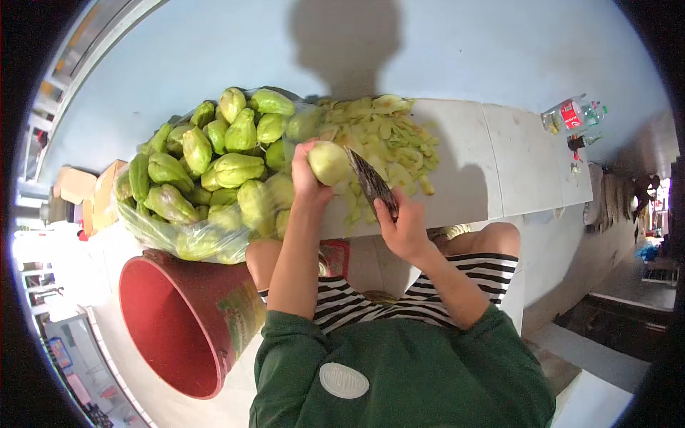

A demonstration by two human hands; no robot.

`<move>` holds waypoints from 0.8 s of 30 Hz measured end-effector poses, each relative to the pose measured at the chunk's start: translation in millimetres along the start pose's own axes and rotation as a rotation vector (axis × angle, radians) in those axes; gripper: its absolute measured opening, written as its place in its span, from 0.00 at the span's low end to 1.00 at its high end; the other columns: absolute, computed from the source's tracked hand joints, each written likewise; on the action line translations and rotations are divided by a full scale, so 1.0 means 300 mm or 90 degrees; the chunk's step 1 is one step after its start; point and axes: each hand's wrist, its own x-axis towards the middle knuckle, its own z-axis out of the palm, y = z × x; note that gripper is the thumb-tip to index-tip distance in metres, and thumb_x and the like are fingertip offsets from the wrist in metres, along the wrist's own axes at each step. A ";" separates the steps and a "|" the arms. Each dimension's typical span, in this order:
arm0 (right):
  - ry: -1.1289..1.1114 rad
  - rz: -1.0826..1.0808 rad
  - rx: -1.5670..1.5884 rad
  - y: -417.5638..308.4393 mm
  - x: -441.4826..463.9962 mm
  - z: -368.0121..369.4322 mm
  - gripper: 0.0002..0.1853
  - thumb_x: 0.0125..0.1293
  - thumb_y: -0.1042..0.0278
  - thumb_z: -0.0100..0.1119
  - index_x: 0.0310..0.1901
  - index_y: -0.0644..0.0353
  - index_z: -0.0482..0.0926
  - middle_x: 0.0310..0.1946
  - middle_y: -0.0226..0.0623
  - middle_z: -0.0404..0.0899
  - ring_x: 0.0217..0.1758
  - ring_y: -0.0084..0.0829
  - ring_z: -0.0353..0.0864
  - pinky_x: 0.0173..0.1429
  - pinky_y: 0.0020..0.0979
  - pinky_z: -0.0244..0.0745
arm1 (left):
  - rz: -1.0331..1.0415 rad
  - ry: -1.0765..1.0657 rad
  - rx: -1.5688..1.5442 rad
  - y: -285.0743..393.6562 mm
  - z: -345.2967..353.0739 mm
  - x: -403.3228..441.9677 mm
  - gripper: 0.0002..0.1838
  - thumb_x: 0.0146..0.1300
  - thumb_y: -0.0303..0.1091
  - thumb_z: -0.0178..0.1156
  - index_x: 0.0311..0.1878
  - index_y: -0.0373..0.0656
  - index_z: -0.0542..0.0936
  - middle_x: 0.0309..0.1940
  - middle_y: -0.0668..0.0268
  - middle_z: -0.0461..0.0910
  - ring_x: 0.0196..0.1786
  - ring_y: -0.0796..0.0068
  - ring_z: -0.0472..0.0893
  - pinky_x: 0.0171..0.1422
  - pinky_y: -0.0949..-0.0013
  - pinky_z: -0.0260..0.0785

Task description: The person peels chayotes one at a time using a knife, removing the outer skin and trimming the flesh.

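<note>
My left hand point(308, 177) is closed around a pale, peeled chayote point(329, 163), held over the near edge of the tiled ledge. In my right hand point(404, 227) is a knife point(371, 178) with a broad, dark, streaked blade. The blade points up and to the left, its tip close to the chayote's right side; whether it touches, I cannot tell. Behind both hands lies a heap of green peelings point(392, 135). To the left, a clear plastic bag point(214, 239) holds several unpeeled green chayotes point(239, 170).
A red bucket point(171, 314) lies tilted on the floor at the lower left, its mouth facing left. Plastic bottles point(573, 115) stand at the right end of the tiled ledge point(464, 160). Cardboard boxes point(103, 196) are beyond the bag. A pale wall point(457, 50) rises behind the ledge.
</note>
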 end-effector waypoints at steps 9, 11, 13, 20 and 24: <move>0.072 -0.018 0.008 -0.170 -0.055 0.048 0.09 0.68 0.66 0.55 0.36 0.65 0.71 0.19 0.49 0.76 0.24 0.53 0.79 0.26 0.44 0.69 | -0.020 0.019 -0.035 0.013 0.031 -0.049 0.15 0.63 0.46 0.52 0.45 0.47 0.76 0.34 0.65 0.79 0.37 0.64 0.80 0.42 0.59 0.75; 0.090 -0.040 -0.016 -0.182 -0.055 0.058 0.09 0.68 0.66 0.55 0.36 0.64 0.71 0.20 0.49 0.77 0.24 0.53 0.79 0.26 0.44 0.69 | -0.008 0.025 -0.036 0.018 0.044 -0.072 0.14 0.63 0.45 0.52 0.45 0.47 0.76 0.34 0.65 0.79 0.37 0.64 0.80 0.42 0.59 0.75; 0.110 -0.062 -0.039 -0.165 -0.051 0.075 0.09 0.69 0.66 0.55 0.36 0.64 0.71 0.20 0.50 0.77 0.25 0.53 0.79 0.26 0.44 0.70 | 0.005 0.031 -0.036 0.010 0.041 -0.077 0.14 0.63 0.45 0.52 0.45 0.47 0.76 0.34 0.64 0.79 0.37 0.65 0.80 0.42 0.59 0.75; 0.085 -0.042 -0.035 -0.155 -0.063 0.100 0.10 0.68 0.67 0.56 0.34 0.65 0.71 0.16 0.48 0.74 0.19 0.48 0.76 0.24 0.41 0.67 | 0.045 -0.016 -0.031 -0.026 -0.002 -0.065 0.12 0.63 0.42 0.53 0.44 0.47 0.76 0.33 0.65 0.78 0.37 0.65 0.80 0.40 0.61 0.75; 0.056 -0.010 -0.020 -0.167 -0.072 0.067 0.09 0.68 0.68 0.55 0.34 0.65 0.70 0.17 0.51 0.75 0.23 0.54 0.78 0.26 0.44 0.69 | 0.197 -0.038 0.090 -0.031 0.000 -0.085 0.11 0.64 0.41 0.53 0.44 0.47 0.76 0.33 0.66 0.77 0.36 0.66 0.79 0.40 0.62 0.75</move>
